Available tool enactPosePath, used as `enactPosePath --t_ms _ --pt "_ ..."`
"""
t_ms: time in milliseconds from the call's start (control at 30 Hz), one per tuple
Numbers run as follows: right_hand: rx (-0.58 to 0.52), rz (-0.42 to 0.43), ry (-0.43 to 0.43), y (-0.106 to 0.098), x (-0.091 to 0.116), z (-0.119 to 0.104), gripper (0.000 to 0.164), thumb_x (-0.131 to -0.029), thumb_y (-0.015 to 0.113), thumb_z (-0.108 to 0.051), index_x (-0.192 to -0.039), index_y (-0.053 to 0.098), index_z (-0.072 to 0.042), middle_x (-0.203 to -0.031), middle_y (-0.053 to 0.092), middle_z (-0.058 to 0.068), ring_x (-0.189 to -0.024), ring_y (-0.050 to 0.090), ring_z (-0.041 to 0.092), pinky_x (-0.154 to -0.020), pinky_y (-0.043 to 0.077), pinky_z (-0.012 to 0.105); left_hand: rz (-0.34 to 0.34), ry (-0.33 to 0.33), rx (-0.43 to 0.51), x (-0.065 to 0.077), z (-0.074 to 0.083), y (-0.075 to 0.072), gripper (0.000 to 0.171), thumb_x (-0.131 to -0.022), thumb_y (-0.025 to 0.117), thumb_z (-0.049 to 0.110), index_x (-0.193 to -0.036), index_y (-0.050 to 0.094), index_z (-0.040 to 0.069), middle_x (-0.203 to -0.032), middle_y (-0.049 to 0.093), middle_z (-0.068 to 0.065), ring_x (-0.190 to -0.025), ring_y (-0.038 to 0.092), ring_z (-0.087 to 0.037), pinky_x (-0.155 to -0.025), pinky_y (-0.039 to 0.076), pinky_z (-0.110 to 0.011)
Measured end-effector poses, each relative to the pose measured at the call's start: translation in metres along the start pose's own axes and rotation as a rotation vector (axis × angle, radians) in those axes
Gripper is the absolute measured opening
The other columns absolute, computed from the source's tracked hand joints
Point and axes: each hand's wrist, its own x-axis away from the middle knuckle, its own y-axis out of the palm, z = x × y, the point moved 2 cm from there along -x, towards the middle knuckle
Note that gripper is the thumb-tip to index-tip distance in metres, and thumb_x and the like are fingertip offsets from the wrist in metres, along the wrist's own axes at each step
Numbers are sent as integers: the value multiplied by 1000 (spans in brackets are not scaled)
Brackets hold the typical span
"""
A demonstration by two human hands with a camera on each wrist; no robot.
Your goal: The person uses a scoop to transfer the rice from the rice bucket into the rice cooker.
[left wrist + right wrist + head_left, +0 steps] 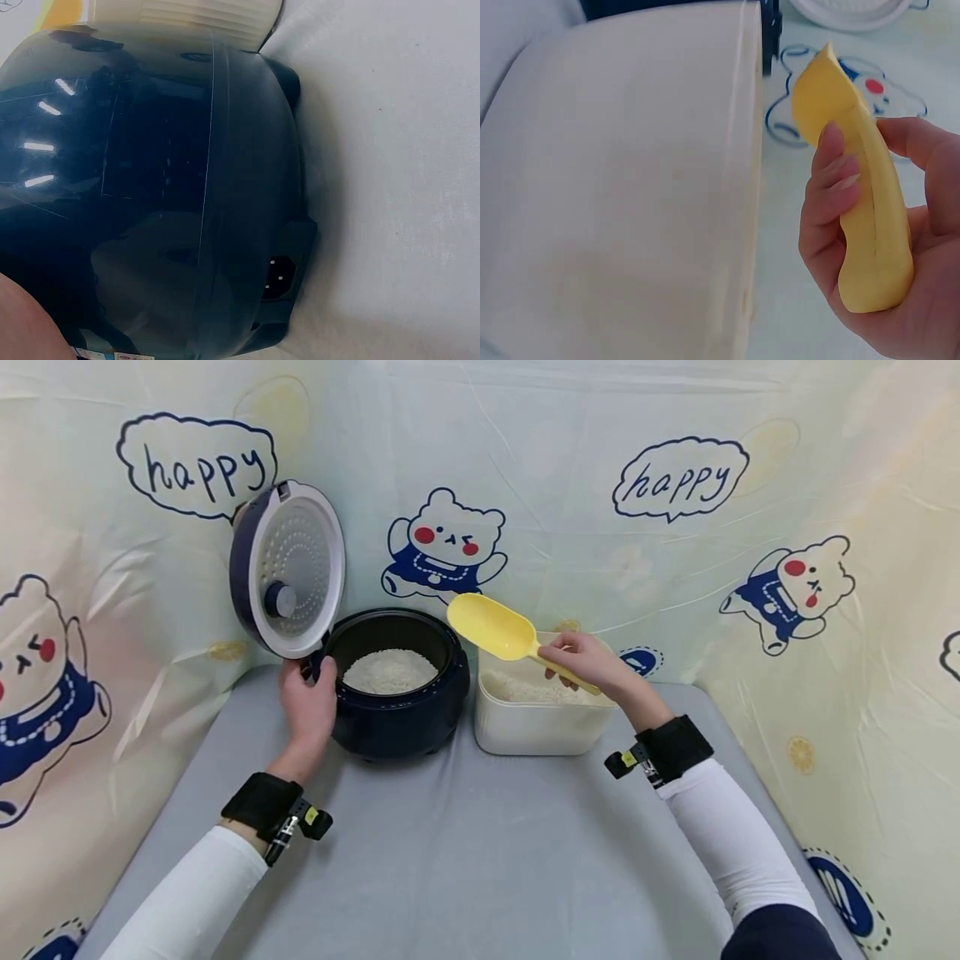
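Observation:
A dark blue rice cooker (pixel 397 727) stands with its lid (pixel 300 568) raised, and white rice (pixel 392 672) lies inside. My left hand (pixel 306 706) grips the cooker at its hinge side, thumb near the rim; the fingertips are partly hidden. In the left wrist view, the cooker's side (pixel 150 172) fills much of the picture. My right hand (pixel 581 660) grips the handle of a yellow scoop (pixel 495 627), tilted above the white rice bin (pixel 543 731). No rice shows in its bowl. In the right wrist view, fingers (pixel 832 187) curl around the scoop's handle.
Rice (pixel 525 687) also lies in the bin, just right of the cooker. A grey cloth (pixel 465 860) covers the table. Behind stands a printed curtain (pixel 570 460) with bears, close to the raised lid. A power socket (pixel 280 277) shows low on the cooker.

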Motion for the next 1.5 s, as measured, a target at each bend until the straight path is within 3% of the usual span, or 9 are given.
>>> enactPosePath --t_ms 267,667,833,1100,1500 --pt "-4 45 56 -22 22 33 39 -108 57 -38 -117 59 0 -89 69 6 -67 54 20 -61 48 28 -2 1 7 -1 2 1 53 -106 57 35 -150 48 8 -153 46 -12 -140 43 -25 -118 34 -42" --pt "125 45 98 -48 44 60 39 -107 60 -37 -114 63 1 -91 72 14 -65 56 24 -59 49 29 -9 -19 9 1 -1 0 55 -106 56 38 -152 46 10 -155 44 -10 -141 41 -25 -119 33 -42" --pt "271 57 105 -59 48 60 35 -106 61 -34 -108 63 1 -86 72 10 -62 56 23 -55 46 29 -10 -16 5 1 -1 0 56 -106 56 40 -152 47 11 -155 44 -10 -141 41 -24 -119 33 -41" --pt "530 56 129 -68 47 38 32 -105 63 -29 -102 63 4 -88 69 19 -66 56 24 -58 49 30 -7 -7 9 2 1 -1 55 -106 55 39 -152 46 10 -155 43 -11 -142 40 -24 -120 32 -41" --pt "756 64 123 -49 31 28 26 -100 69 -25 -97 66 0 -82 67 11 -72 59 26 -64 50 34 7 14 2 1 0 0 53 -106 56 37 -147 49 6 -150 48 -15 -138 45 -27 -118 35 -44"
